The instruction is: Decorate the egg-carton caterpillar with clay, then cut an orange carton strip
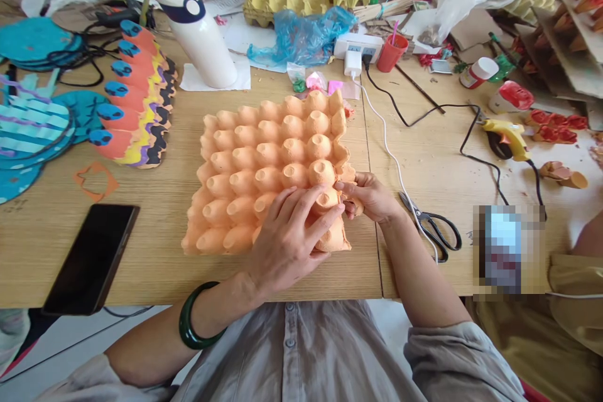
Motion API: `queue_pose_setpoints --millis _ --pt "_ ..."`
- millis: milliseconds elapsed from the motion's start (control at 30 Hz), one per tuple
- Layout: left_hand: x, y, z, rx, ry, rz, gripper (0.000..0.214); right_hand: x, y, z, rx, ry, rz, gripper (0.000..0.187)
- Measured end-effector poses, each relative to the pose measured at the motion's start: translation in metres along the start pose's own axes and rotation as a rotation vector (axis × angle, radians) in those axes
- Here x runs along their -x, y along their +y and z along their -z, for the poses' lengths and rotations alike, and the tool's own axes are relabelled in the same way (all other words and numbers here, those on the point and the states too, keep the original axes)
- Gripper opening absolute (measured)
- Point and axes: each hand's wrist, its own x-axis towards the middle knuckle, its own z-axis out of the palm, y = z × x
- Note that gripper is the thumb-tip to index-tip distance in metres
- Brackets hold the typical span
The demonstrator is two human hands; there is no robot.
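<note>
An orange pulp egg tray [268, 151] lies on the table in front of me, its rows of cups pointing up. My left hand [292, 239] is draped over the near right cups, fingers bent around them and index finger reaching the right edge. At that edge, my right hand [370, 198] pinches a piece of the orange tray between thumb and fingers. The tray's edge looks ragged there, with a part sticking out to the right. Whether that part is still joined is hidden by my fingers.
Black-handled scissors [431, 229] and a white cable [387, 138] lie right of the tray. A phone [92, 257] and painted egg-tray strip [136, 100] are left. Behind stand a white bottle [193, 31] and power strip [358, 47]. A yellow glue gun [509, 137] is farther right, near another person [556, 326].
</note>
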Motion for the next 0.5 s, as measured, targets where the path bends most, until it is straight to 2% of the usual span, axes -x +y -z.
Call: queue_pose_setpoints --millis 167,367,433,500 --pt "-0.002 0.005 0.009 0.036 0.112 -0.047 0.051 0.001 0.005 -0.007 -0.124 -0.031 0.132 0.041" --pt "-0.003 0.01 0.014 0.093 0.167 -0.085 0.058 -0.001 0.015 -0.008 -0.275 -0.195 0.131 0.045" --pt "-0.004 0.011 0.014 0.104 0.164 -0.079 0.057 -0.001 0.015 -0.004 -0.246 -0.192 0.164 0.043" --pt "-0.006 0.01 0.015 0.106 0.164 -0.058 0.054 -0.001 0.013 0.0 -0.173 -0.126 0.225 0.037"
